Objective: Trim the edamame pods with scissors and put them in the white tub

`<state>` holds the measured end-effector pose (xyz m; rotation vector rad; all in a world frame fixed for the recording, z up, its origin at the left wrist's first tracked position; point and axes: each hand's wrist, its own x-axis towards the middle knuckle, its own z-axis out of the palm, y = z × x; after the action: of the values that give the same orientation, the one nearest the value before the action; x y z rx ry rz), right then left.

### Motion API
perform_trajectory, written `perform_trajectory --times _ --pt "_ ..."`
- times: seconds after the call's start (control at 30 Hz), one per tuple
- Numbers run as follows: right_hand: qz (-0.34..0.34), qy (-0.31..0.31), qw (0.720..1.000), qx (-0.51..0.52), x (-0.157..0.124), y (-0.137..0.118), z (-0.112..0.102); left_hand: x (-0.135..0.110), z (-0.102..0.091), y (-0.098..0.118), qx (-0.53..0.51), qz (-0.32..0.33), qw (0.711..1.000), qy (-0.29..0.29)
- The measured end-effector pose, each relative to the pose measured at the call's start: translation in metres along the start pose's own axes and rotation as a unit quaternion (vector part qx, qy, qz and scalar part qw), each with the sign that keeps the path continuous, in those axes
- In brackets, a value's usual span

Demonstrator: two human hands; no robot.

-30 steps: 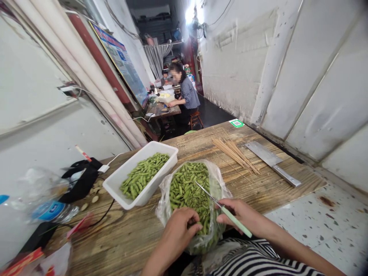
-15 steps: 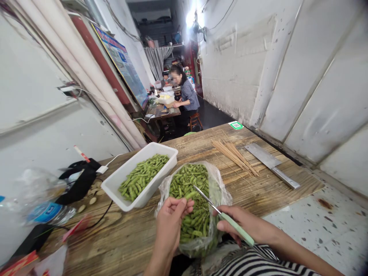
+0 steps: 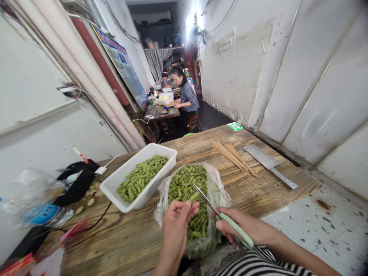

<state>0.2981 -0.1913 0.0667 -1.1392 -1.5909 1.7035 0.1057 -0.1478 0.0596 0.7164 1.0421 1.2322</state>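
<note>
Between thumb and fingers, my left hand (image 3: 179, 216) pinches a green edamame pod (image 3: 194, 196) over the bag. My right hand (image 3: 234, 222) is closed around scissors (image 3: 237, 229) with pale green handles. Their metal blades point up and left, with the tips close to the pod's end. Below both hands, a clear plastic bag (image 3: 220, 188) full of edamame pods (image 3: 186, 180) stands open at the table's near edge. Left of it, a white plastic tub (image 3: 107, 188) holds more pods (image 3: 140, 174).
On the wooden table (image 3: 138, 237) lie bamboo skewers (image 3: 234, 157) and a cleaver (image 3: 266, 161) to the right. At left are a plastic bottle (image 3: 47, 214), a black cable and red wrappers. Farther back, a person (image 3: 185, 94) sits at another table.
My left hand has moved slightly right with the pod, bringing it nearer the scissor blades. My right hand and the scissors have hardly moved.
</note>
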Motion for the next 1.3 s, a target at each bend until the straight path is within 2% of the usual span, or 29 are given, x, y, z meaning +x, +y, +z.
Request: perform_trajectory --times 0.23,0.4,0.53,0.73,0.9,1.1,1.17,1.3 --pt "0.021 0.028 0.998 0.052 0.005 0.009 0.004 -0.003 0.003 -0.003 0.0 -0.027 0.999 -0.018" --pt "0.046 0.033 0.996 0.065 0.007 0.013 0.004 0.005 -0.002 -0.005 0.029 -0.005 0.999 0.017" --pt "0.028 0.05 0.998 0.029 0.006 0.012 0.001 0.013 -0.009 -0.005 0.061 0.018 0.997 0.041" --pt "0.004 0.05 0.999 -0.012 0.005 0.011 0.0 0.015 -0.011 0.002 0.039 0.021 0.999 -0.031" --pt "0.0 0.044 0.999 -0.014 0.003 0.008 0.001 0.016 -0.012 0.003 0.097 0.049 0.994 -0.007" --pt "0.011 0.038 0.999 -0.027 0.003 0.006 0.001 0.013 -0.006 0.007 0.05 0.033 0.997 -0.047" --pt "0.012 0.038 0.999 -0.029 0.003 0.006 0.001 0.014 -0.007 0.007 0.072 0.036 0.996 -0.038" --pt "0.013 0.037 0.998 -0.043 0.002 0.002 0.0 0.017 -0.014 0.003 0.194 0.056 0.979 0.0"
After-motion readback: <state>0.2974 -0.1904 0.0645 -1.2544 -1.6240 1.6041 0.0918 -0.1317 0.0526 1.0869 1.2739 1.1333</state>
